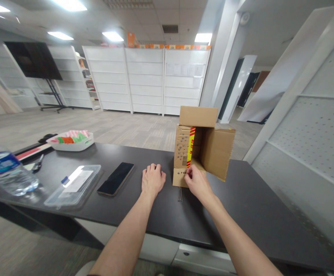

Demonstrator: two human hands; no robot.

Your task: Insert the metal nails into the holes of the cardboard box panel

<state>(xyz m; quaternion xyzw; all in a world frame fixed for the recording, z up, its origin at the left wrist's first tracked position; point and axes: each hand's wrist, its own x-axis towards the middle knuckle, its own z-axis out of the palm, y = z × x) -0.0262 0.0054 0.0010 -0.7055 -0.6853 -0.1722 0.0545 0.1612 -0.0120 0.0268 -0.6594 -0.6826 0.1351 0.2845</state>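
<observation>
An open cardboard box (181,143) stands on the dark table, its opening facing me. My right hand (197,182) is at the box's lower front flap (180,177), thumb and fingers pinched together. Whatever lies between those fingertips is too small or hidden to name. A row of small dark dots runs along that flap beside the fingertips, and more dots mark the box's left side. Several thin metal nails or pins (180,194) lie just below the flap. Left of the box, my left hand (153,179) rests palm down on the table, fingers curled in and apart from the box.
A black phone (116,179) lies left of my left hand, beside a clear plastic case (74,186). Farther left are a water bottle (7,168) and a white basket (71,145) of colourful items. A perforated white panel (313,142) rises along the table's right side.
</observation>
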